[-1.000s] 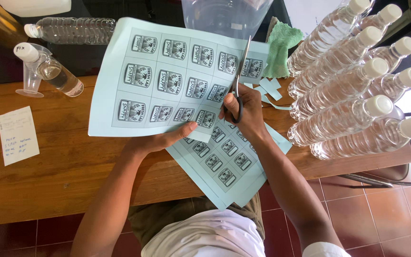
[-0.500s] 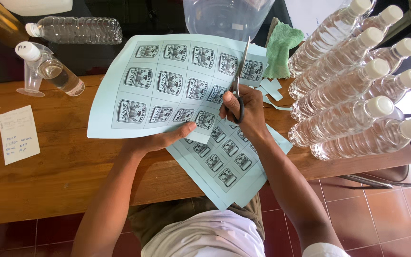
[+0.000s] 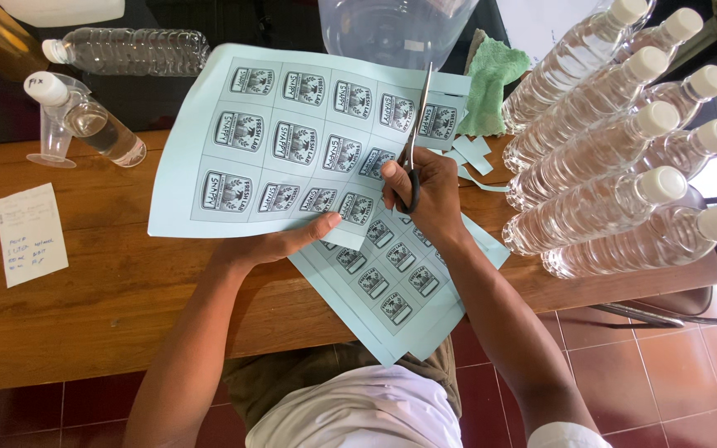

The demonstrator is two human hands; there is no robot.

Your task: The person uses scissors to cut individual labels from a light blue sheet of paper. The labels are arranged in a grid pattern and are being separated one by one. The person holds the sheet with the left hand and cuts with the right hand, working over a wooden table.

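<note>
Scissors in right hand, blades upright in label sheet, little changed from a second ago | left hand pinches sheet's lower edge above table | cut between label columns barely advanced | bottles lie right.

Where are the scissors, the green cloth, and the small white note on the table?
scissors (image 3: 416, 124), head view, on the blades above the right hand.
green cloth (image 3: 491, 83), head view, on the middle of its crumpled surface.
white note (image 3: 31, 235), head view, on the centre of the paper.
</note>
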